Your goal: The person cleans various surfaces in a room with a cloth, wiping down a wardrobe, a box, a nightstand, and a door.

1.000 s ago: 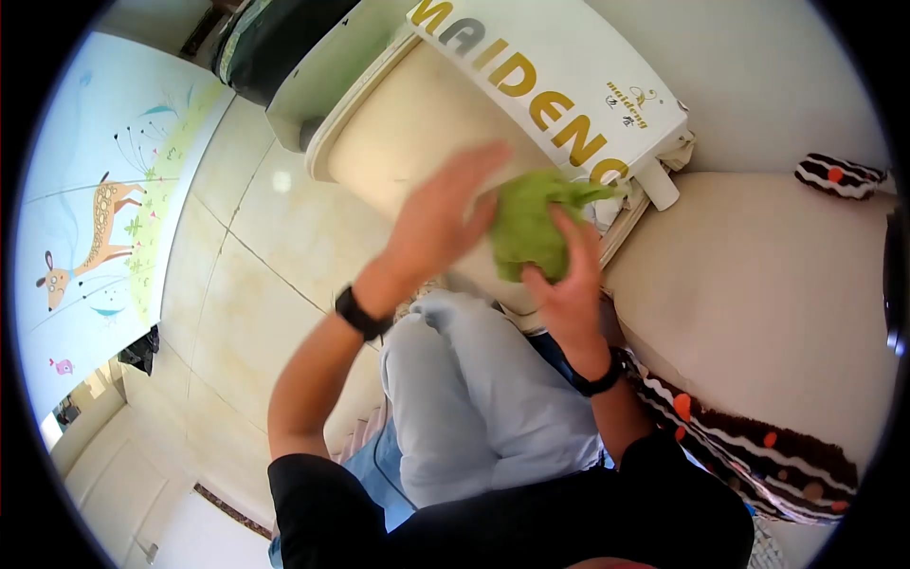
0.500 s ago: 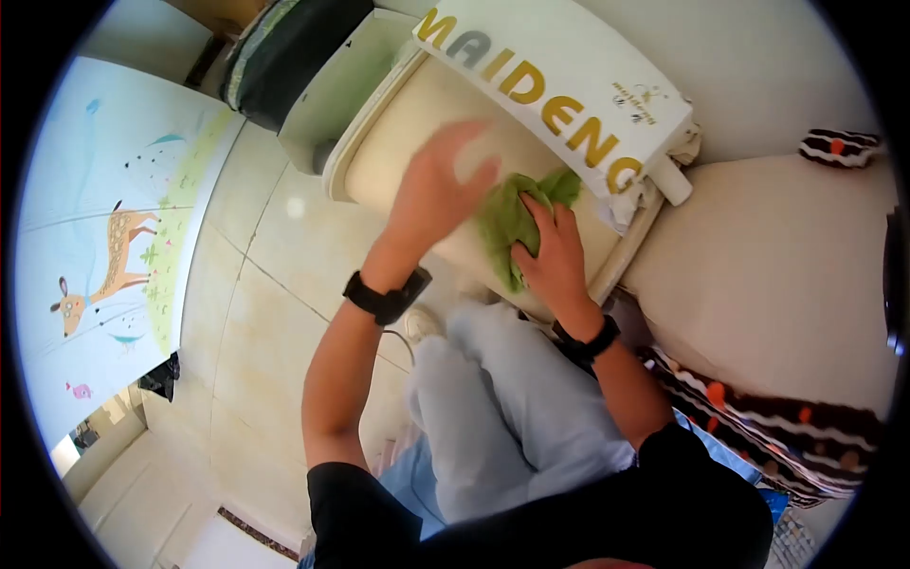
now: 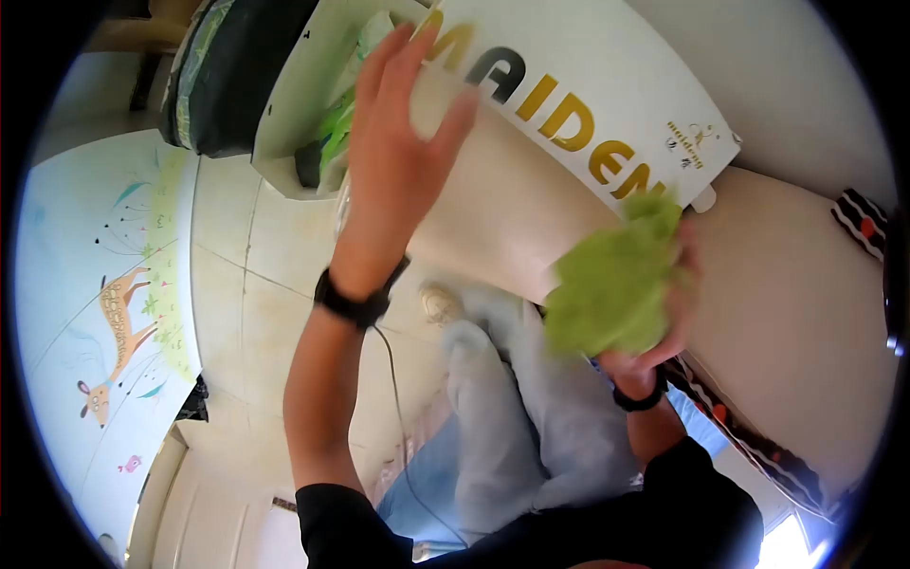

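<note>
A crumpled green cloth (image 3: 611, 284), blurred by motion, is lifted in my right hand (image 3: 678, 303), whose fingers wrap round its right side. My left hand (image 3: 398, 142) is raised near the left end of a white box (image 3: 569, 66) with MAIDENG lettering, fingers and thumb apart and nothing in them. Beneath the hands lies a beige surface (image 3: 502, 190); the box rests along its far side. Whether my left fingertips touch the box, I cannot tell.
An open pale container (image 3: 294, 114) with green items stands at the upper left, beside a dark bag (image 3: 237, 76). A deer-printed panel (image 3: 104, 313) is at the far left. A beige cushioned seat (image 3: 787, 313) lies right. A cable (image 3: 393, 379) hangs by my legs.
My right hand has lifted the green cloth off the beige surface and moved right, nearer my body. My left hand has moved up and left. The camera view has shifted.
</note>
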### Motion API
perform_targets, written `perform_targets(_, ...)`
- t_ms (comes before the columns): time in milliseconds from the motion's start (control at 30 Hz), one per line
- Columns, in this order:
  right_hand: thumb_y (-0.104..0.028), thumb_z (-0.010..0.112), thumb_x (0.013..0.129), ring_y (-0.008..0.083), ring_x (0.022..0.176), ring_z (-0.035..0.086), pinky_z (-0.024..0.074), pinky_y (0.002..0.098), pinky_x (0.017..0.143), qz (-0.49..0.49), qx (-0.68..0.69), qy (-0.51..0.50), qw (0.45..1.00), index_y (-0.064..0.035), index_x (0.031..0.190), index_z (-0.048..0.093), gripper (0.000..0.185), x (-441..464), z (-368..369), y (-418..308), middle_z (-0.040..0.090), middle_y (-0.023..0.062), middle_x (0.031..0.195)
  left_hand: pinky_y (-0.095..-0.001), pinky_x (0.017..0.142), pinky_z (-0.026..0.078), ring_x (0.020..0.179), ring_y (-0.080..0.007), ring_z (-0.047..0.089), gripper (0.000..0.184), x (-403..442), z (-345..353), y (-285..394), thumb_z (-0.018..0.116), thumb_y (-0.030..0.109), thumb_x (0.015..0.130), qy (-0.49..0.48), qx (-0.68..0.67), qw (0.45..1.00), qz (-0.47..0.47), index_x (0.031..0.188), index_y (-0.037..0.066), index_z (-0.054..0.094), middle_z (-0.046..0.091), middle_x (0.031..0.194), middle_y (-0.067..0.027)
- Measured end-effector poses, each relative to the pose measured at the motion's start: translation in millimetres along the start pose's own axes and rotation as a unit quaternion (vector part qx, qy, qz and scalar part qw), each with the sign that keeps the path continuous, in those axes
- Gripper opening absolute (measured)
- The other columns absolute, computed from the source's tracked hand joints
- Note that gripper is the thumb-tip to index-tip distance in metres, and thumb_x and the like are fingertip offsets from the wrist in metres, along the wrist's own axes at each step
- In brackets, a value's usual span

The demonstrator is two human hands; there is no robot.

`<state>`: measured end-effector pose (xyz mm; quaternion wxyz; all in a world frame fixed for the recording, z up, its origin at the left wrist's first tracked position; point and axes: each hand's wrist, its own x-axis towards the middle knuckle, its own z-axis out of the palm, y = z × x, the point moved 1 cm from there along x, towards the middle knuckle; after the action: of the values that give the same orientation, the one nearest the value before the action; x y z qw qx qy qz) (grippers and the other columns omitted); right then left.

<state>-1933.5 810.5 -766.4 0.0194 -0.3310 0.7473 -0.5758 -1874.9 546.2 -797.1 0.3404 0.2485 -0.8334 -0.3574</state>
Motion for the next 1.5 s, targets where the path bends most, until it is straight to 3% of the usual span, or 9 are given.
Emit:
perform_targets(67,-0.019,0.07,0.075,0.0277,0.108,0.054,0.044,0.0423,0.096,0.131,-0.022,0.183,0.974,-0.0039,0.112,0.055,0.042,19.4,-16.0,-8.9,0.054,0.0147,0.125,-0.0358,0.093,0.047,0.117,-0.0278,0.053,0.058,31.3,17.9,-3.9,0.072,0.021,0.082,-0.046,-0.013,0.997,-0.056,0.132,0.003,0.049,0.051,0.133,-0.0182)
perform_targets(167,-0.012,0.06,0.08,0.0225,0.107,0.056,0.0498,0.0357,0.087,0.353,0.144,0.222,0.897,-0.0002,0.122,0.048,0.045,48.2,-31.6,8.9,0.055,0.012,0.117,-0.0363,0.093,0.047,0.116,-0.0308,0.054,0.068,49.9,26.9,4.7,0.074,0.031,0.08,-0.092,0.004,0.987,-0.131,0.134,-0.001,0.045,0.051,0.132,-0.0204)
perform_targets(267,-0.007,0.057,0.08,0.0182,0.103,0.055,0.0471,0.0306,0.086,0.284,0.063,0.139,0.947,0.0002,0.12,0.05,0.041,50.5,-25.3,4.3,0.055,0.0099,0.113,-0.0374,0.092,0.047,0.113,-0.0327,0.054,0.076,47.8,20.2,16.8,0.075,0.034,0.078,-0.125,0.042,0.976,-0.172,0.136,-0.002,0.042,0.052,0.128,-0.021)
perform_targets(533,-0.009,0.063,0.08,0.0198,0.108,0.051,0.0408,0.0319,0.095,0.323,-0.004,0.079,0.943,0.0021,0.125,0.048,0.049,76.6,-10.1,-2.2,0.053,0.0106,0.118,-0.0416,0.094,0.044,0.115,-0.035,0.051,0.079,58.5,28.8,3.6,0.077,0.033,0.076,-0.141,0.048,0.968,-0.203,0.137,-0.002,0.041,0.05,0.129,-0.0231)
perform_targets(667,-0.01,0.061,0.081,0.0223,0.111,0.051,0.0397,0.0325,0.097,0.312,-0.054,0.068,0.946,0.0037,0.129,0.047,0.052,89.2,-12.9,-12.1,0.053,0.0133,0.123,-0.05,0.107,0.03,0.128,-0.0469,0.033,0.079,48.9,12.9,20.5,0.072,0.029,0.081,-0.082,0.09,0.988,-0.099,0.143,0.002,0.031,0.029,0.144,-0.0289)
perform_targets(767,-0.008,0.061,0.081,0.0236,0.112,0.051,0.0392,0.033,0.098,0.192,-0.148,0.067,0.968,0.0033,0.131,0.045,0.053,95.6,-21.4,-40.5,0.052,0.0142,0.124,-0.0459,0.105,0.034,0.125,-0.0406,0.041,0.066,7.6,-28.3,53.0,0.068,0.027,0.085,-0.153,0.087,0.973,-0.149,0.139,0.001,0.038,0.041,0.138,-0.0235)
perform_targets(967,-0.003,0.062,0.076,0.0269,0.118,0.048,0.0362,0.0376,0.102,0.313,-0.003,0.002,0.95,0.0,0.129,0.047,0.056,113.9,-20.3,-126.5,0.05,0.0149,0.127,-0.0398,0.087,0.049,0.103,-0.0331,0.059,0.03,-110.1,-157.6,128.6,0.06,0.02,0.088,-0.292,0.021,0.914,-0.28,0.115,0.009,0.059,0.062,0.11,-0.0147)
perform_targets(1200,0.002,0.062,0.071,0.0276,0.113,0.052,0.0407,0.0362,0.098,0.194,0.055,-0.117,0.973,-0.0005,0.129,0.048,0.06,156.8,49.0,-253.6,0.052,0.0158,0.122,-0.0391,0.089,0.048,0.103,-0.0318,0.06,0.029,-140.0,-305.4,149.1,0.056,0.027,0.091,-0.323,0.047,0.87,-0.37,0.113,0.01,0.063,0.063,0.112,-0.0128)
perform_targets(1500,-0.001,0.071,0.063,0.0335,0.111,0.054,0.0429,0.038,0.095,-0.027,0.033,-0.264,0.964,-0.0028,0.125,0.052,0.065,187.2,171.9,-432.6,0.054,0.0179,0.117,-0.0408,0.085,0.049,0.103,-0.0331,0.06,0.045,27.4,-430.1,122.9,0.061,0.022,0.087,-0.253,0.025,0.96,-0.119,0.13,0.011,0.052,0.061,0.115,-0.0139)
